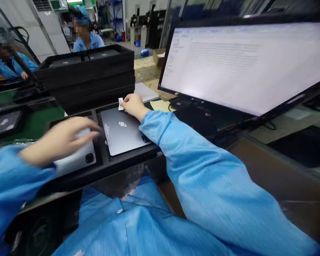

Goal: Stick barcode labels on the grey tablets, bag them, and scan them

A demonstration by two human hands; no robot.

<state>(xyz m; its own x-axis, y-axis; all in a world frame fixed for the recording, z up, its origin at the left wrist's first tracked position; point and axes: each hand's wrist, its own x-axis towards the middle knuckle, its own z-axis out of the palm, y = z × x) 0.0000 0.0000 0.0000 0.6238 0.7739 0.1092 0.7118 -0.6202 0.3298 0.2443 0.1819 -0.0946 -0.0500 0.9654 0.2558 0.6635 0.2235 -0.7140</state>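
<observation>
Between thumb and fingers, my right hand pinches a small white printed label. It is over the far edge of a dark grey tablet, which lies back side up in the right compartment of a black foam tray. My left hand, somewhat smeared by motion, hovers with fingers stretched out and thumb apart. Beneath it, a silver tablet with a black camera block lies in the left compartment, partly hidden by the hand and sleeve.
Stacked black foam trays stand behind the tray. A large monitor rises at the right, with a yellow paper near its base. At the left is a green mat. Two co-workers in blue sit beyond, one person behind the stack.
</observation>
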